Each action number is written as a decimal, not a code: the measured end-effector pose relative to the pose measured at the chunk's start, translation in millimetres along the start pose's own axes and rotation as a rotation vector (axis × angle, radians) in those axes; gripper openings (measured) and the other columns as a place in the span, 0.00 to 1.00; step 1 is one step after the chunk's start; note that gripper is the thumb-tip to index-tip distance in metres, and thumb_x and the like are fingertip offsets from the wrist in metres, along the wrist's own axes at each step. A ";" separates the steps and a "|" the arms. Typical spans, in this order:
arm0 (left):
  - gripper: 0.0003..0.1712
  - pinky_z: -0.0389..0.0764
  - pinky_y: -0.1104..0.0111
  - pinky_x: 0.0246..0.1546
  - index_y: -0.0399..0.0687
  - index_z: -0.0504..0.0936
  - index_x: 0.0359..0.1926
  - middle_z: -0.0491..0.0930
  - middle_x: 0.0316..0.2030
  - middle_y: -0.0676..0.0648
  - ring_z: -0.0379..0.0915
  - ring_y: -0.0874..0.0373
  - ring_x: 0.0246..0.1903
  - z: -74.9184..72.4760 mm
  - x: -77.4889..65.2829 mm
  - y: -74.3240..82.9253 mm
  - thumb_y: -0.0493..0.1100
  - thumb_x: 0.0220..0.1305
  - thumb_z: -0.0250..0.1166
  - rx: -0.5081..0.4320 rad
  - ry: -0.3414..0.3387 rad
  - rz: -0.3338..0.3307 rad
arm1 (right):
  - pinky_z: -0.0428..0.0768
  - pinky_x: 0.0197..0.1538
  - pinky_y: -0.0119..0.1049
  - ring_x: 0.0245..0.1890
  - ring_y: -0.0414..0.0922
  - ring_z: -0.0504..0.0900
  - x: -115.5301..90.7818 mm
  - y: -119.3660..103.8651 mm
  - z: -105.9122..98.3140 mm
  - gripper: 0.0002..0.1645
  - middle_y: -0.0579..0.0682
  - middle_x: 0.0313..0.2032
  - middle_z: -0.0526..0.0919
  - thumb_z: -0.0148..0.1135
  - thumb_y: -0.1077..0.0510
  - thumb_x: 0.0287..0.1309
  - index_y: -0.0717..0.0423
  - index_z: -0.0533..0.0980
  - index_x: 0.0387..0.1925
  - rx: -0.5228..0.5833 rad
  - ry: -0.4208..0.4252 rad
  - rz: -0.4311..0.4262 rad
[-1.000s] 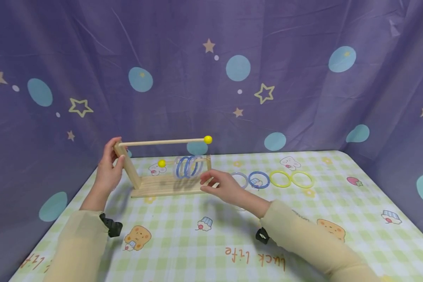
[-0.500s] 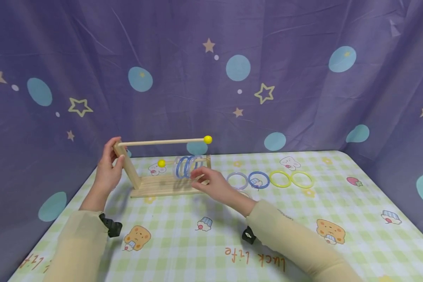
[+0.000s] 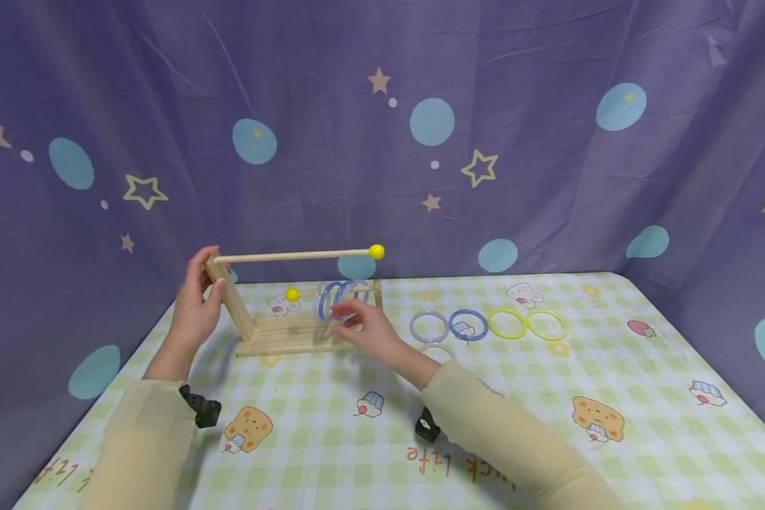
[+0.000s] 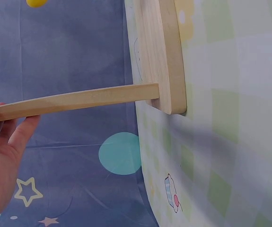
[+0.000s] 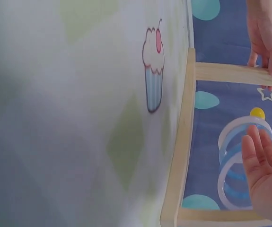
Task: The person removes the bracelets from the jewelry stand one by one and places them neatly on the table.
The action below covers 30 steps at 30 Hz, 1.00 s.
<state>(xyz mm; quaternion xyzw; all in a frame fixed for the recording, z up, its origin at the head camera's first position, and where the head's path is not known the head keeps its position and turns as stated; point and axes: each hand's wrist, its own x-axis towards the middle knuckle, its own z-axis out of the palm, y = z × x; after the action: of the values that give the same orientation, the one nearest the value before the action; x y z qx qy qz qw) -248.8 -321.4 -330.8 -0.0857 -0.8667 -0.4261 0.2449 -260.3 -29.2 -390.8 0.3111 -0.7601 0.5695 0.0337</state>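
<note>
My left hand (image 3: 195, 309) grips the top of the left upright of a wooden ring stand (image 3: 274, 340). In the left wrist view, thumb and fingers hold this upright (image 4: 93, 97) from its edges. Two dowels with yellow ball ends, an upper one (image 3: 293, 256) and a lower one, project from the uprights. Several clear and blue rings (image 3: 322, 306) hang on the lower dowel. My right hand (image 3: 375, 334) is in front of these rings, fingers extended and nothing held. In the right wrist view its spread fingers overlap the white ring (image 5: 222, 182); whether they touch cannot be told.
Right of the stand, a lilac ring (image 3: 430, 312), a blue ring (image 3: 468, 312) and two yellow rings (image 3: 507, 310) lie in a row on the checked tablecloth (image 3: 331, 453). A clear ring (image 3: 437, 346) lies nearer, partly behind the right wrist. A purple curtain (image 3: 331, 191) closes the back.
My right hand has moved left along the stand, from its right end to the front of the hanging rings, uncovering the clear ring on the table. The left hand keeps its grip.
</note>
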 end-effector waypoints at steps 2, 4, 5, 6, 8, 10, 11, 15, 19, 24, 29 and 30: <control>0.34 0.66 0.39 0.57 0.54 0.50 0.74 0.67 0.61 0.30 0.59 0.35 0.64 -0.2 0.2 0.3 0.28 0.74 0.45 -0.001 0.003 0.007 | 0.82 0.45 0.36 0.38 0.48 0.83 1.3 -0.1 4.1 0.19 0.58 0.46 0.83 0.67 0.66 0.58 0.65 0.77 0.51 0.007 -0.004 0.002; 0.34 0.65 0.39 0.57 0.53 0.50 0.74 0.67 0.61 0.30 0.58 0.35 0.64 -0.4 0.5 0.5 0.28 0.74 0.46 -0.001 0.002 0.010 | 0.82 0.45 0.35 0.38 0.47 0.83 2.1 -1.7 7.8 0.19 0.57 0.46 0.84 0.68 0.66 0.58 0.64 0.77 0.52 0.010 -0.009 0.013; 0.34 0.65 0.39 0.58 0.54 0.50 0.74 0.67 0.61 0.30 0.59 0.35 0.64 -0.5 0.7 0.5 0.28 0.74 0.46 -0.001 0.003 0.011 | 0.81 0.44 0.34 0.38 0.46 0.83 2.5 -2.6 9.5 0.20 0.56 0.46 0.84 0.68 0.65 0.58 0.63 0.77 0.52 0.005 -0.011 0.026; 0.34 0.65 0.39 0.58 0.54 0.50 0.74 0.67 0.61 0.30 0.59 0.35 0.64 -0.6 0.9 0.5 0.28 0.74 0.46 -0.001 0.004 0.011 | 0.81 0.43 0.32 0.38 0.45 0.83 2.8 -4.3 11.0 0.20 0.55 0.46 0.84 0.68 0.64 0.58 0.62 0.77 0.52 0.000 -0.012 0.042; 0.34 0.65 0.39 0.58 0.54 0.50 0.74 0.67 0.61 0.30 0.59 0.35 0.64 -0.6 1.1 0.2 0.28 0.73 0.46 -0.001 0.006 0.008 | 0.80 0.42 0.29 0.39 0.44 0.83 3.8 -6.6 13.9 0.20 0.52 0.47 0.84 0.68 0.63 0.58 0.59 0.77 0.53 -0.015 -0.015 0.078; 0.34 0.66 0.39 0.57 0.54 0.51 0.74 0.67 0.61 0.31 0.59 0.35 0.64 -0.3 1.1 0.1 0.28 0.73 0.46 0.000 0.007 0.002 | 0.80 0.41 0.28 0.40 0.43 0.82 4.9 -8.0 16.5 0.21 0.50 0.48 0.84 0.68 0.61 0.59 0.58 0.77 0.54 -0.032 -0.018 0.108; 0.34 0.67 0.39 0.56 0.54 0.51 0.74 0.67 0.61 0.30 0.59 0.35 0.64 -0.2 1.0 -0.1 0.28 0.73 0.46 -0.004 0.009 0.001 | 0.80 0.41 0.27 0.41 0.43 0.82 5.5 -8.3 17.8 0.22 0.49 0.49 0.84 0.68 0.61 0.59 0.57 0.77 0.55 -0.039 -0.019 0.119; 0.34 0.68 0.39 0.56 0.53 0.51 0.74 0.68 0.60 0.31 0.60 0.35 0.64 0.5 0.6 -0.4 0.28 0.73 0.46 -0.012 0.011 -0.002 | 0.80 0.43 0.28 0.43 0.46 0.83 7.7 -8.7 21.7 0.24 0.50 0.50 0.83 0.68 0.60 0.59 0.57 0.76 0.57 -0.062 -0.017 0.124; 0.33 0.67 0.39 0.56 0.53 0.52 0.74 0.68 0.60 0.31 0.60 0.36 0.64 0.3 0.2 0.1 0.28 0.73 0.47 -0.018 0.012 0.002 | 0.80 0.44 0.28 0.44 0.48 0.83 10.7 -6.9 24.9 0.27 0.50 0.53 0.82 0.68 0.60 0.59 0.57 0.74 0.60 -0.072 -0.022 0.129; 0.33 0.66 0.40 0.57 0.53 0.52 0.74 0.68 0.60 0.31 0.60 0.36 0.64 0.0 -0.2 1.6 0.29 0.73 0.47 -0.015 0.014 0.007 | 0.80 0.41 0.28 0.45 0.47 0.83 13.8 -5.4 27.6 0.28 0.49 0.55 0.81 0.68 0.59 0.59 0.55 0.73 0.61 -0.053 -0.034 0.160; 0.32 0.66 0.40 0.57 0.53 0.52 0.74 0.69 0.60 0.30 0.60 0.36 0.64 -0.5 -0.1 1.5 0.30 0.74 0.47 -0.011 0.019 0.018 | 0.80 0.41 0.26 0.45 0.43 0.83 17.4 -3.9 32.4 0.29 0.48 0.56 0.80 0.67 0.58 0.60 0.55 0.72 0.63 -0.047 -0.046 0.157; 0.32 0.66 0.40 0.57 0.53 0.53 0.74 0.69 0.60 0.30 0.60 0.36 0.64 -0.4 -0.1 1.2 0.29 0.73 0.47 -0.011 0.020 0.019 | 0.80 0.42 0.26 0.45 0.43 0.82 17.8 -3.8 33.8 0.29 0.48 0.56 0.80 0.67 0.58 0.61 0.55 0.72 0.63 -0.043 -0.049 0.154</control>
<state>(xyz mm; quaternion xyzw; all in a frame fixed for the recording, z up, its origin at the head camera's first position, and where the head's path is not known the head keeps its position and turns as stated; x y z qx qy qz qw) -248.2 -321.0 -329.8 -0.0908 -0.8610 -0.4294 0.2571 -262.4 -67.6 -392.2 0.2645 -0.7945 0.5461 -0.0220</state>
